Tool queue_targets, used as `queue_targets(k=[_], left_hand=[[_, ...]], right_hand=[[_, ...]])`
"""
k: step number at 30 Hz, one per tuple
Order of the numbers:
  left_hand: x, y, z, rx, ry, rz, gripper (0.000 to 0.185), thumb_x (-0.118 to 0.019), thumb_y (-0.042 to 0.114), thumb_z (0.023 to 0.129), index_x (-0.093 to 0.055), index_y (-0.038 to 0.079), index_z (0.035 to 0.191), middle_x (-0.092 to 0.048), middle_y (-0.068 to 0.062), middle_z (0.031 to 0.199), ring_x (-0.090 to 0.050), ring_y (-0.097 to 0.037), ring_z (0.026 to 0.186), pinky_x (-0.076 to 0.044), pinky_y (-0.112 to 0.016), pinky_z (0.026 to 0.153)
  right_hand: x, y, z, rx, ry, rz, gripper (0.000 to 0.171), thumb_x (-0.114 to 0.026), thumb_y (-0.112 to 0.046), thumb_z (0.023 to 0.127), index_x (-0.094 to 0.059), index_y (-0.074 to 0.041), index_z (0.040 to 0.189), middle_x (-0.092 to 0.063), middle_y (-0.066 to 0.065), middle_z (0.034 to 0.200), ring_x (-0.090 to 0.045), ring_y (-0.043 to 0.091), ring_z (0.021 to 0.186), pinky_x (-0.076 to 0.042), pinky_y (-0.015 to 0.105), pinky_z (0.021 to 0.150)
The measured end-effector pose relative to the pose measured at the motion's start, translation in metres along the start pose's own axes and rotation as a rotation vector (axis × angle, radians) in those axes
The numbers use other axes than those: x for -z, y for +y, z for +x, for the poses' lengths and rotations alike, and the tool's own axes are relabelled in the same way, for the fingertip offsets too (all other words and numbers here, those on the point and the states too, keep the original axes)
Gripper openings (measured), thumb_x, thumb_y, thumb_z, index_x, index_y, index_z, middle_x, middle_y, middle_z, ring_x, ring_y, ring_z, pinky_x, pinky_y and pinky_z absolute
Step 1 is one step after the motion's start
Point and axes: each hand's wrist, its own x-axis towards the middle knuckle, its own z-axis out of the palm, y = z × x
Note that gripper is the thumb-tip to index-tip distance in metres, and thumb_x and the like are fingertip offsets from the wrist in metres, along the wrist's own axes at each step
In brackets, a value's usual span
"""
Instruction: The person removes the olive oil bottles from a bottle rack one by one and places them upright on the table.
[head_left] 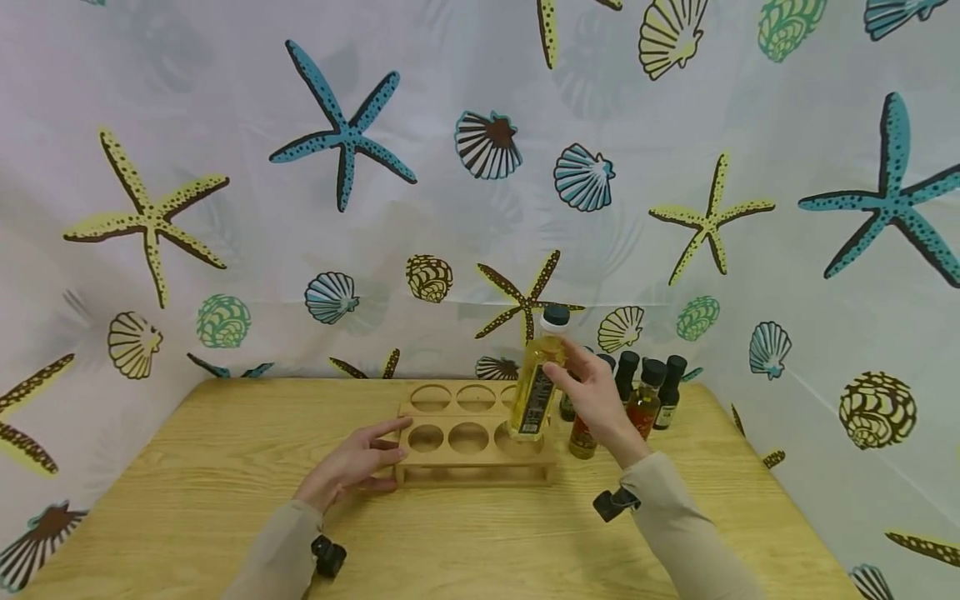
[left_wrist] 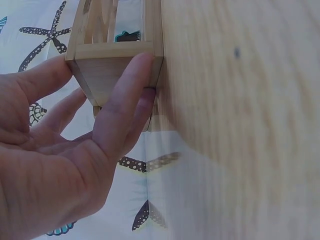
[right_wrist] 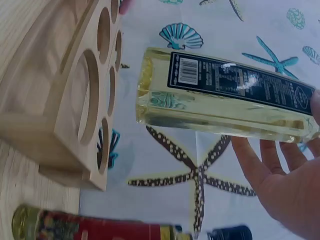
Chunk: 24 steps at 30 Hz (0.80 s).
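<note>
A wooden rack with round holes stands mid-table. My left hand rests against its left end, fingers straight, touching the end face. My right hand grips a clear bottle of yellow oil with a dark cap and black label. It is held slightly tilted over the rack's front right hole. In the right wrist view the bottle hangs apart from the rack, its base facing the holes.
Several small dark-capped bottles stand right of the rack near the back edge; one with a red label is closest to it. A sea-print curtain encloses the wooden table behind and on both sides.
</note>
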Motion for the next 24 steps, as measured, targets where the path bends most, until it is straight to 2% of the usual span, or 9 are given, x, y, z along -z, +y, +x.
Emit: queue_targets(k=[5, 8, 14, 15, 18, 21, 24], left_hand=[[0.001, 0.000, -0.001, 0.001, -0.001, -0.003, 0.058, -0.059, 0.013, 0.099, -0.038, 0.020, 0.153, -0.036, -0.030, 0.147, -0.044, -0.043, 0.132, -0.058, -0.046, 0.084], [0.000, 0.000, -0.002, 0.004, -0.004, -0.007, 0.059, -0.059, 0.012, 0.098, -0.038, 0.019, 0.153, -0.036, -0.030, 0.146, -0.043, -0.043, 0.133, -0.058, -0.046, 0.084], [0.001, 0.001, -0.002, 0.004, -0.003, -0.003, 0.059, -0.059, 0.012, 0.098, -0.038, 0.019, 0.153, -0.035, -0.030, 0.147, -0.044, -0.043, 0.132, -0.058, -0.045, 0.084], [0.001, 0.001, -0.002, 0.002, -0.004, -0.002, 0.059, -0.059, 0.012, 0.098, -0.037, 0.019, 0.153, -0.035, -0.031, 0.147, -0.043, -0.043, 0.132, -0.058, -0.045, 0.084], [0.001, 0.001, -0.001, -0.002, -0.006, -0.004, 0.059, -0.058, 0.012, 0.099, -0.037, 0.019, 0.153, -0.035, -0.031, 0.147, -0.042, -0.043, 0.133, -0.058, -0.046, 0.085], [0.001, 0.001, -0.001, -0.006, -0.015, 0.003, 0.059, -0.058, 0.012, 0.099, -0.036, 0.018, 0.153, -0.034, -0.031, 0.147, -0.042, -0.044, 0.133, -0.058, -0.047, 0.085], [0.002, 0.000, -0.001, -0.008, -0.018, 0.006, 0.060, -0.059, 0.014, 0.099, -0.036, 0.019, 0.154, -0.033, -0.032, 0.147, -0.042, -0.044, 0.132, -0.058, -0.046, 0.085]], right_hand=[[0.023, 0.006, -0.011, -0.015, 0.011, -0.063, 0.061, -0.063, -0.031, 0.097, -0.041, -0.014, 0.151, -0.041, 0.010, 0.154, -0.040, 0.030, 0.142, -0.038, 0.052, 0.111], [0.035, 0.010, -0.016, -0.003, 0.023, -0.072, 0.059, -0.064, -0.026, 0.097, -0.043, -0.011, 0.149, -0.044, 0.013, 0.152, -0.040, 0.031, 0.141, -0.039, 0.053, 0.111], [0.058, 0.016, -0.024, 0.034, 0.057, -0.091, 0.057, -0.065, -0.017, 0.096, -0.045, -0.003, 0.146, -0.042, 0.018, 0.152, -0.036, 0.034, 0.143, -0.030, 0.053, 0.116], [0.061, 0.016, -0.025, 0.047, 0.062, -0.093, 0.055, -0.065, -0.017, 0.096, -0.046, -0.002, 0.145, -0.044, 0.017, 0.150, -0.039, 0.031, 0.142, -0.034, 0.049, 0.115], [0.071, 0.017, -0.028, 0.082, 0.077, -0.067, 0.052, -0.064, -0.014, 0.096, -0.048, 0.001, 0.143, -0.056, 0.000, 0.140, -0.051, 0.013, 0.132, -0.046, 0.032, 0.106], [0.079, 0.018, -0.031, 0.110, 0.095, -0.029, 0.048, -0.063, -0.011, 0.096, -0.050, 0.003, 0.141, -0.061, -0.019, 0.126, -0.055, -0.004, 0.118, -0.050, 0.015, 0.092], [0.087, 0.020, -0.035, 0.117, 0.106, 0.001, 0.045, -0.063, -0.010, 0.096, -0.053, 0.001, 0.138, -0.063, -0.022, 0.119, -0.059, -0.004, 0.111, -0.051, 0.014, 0.089]])
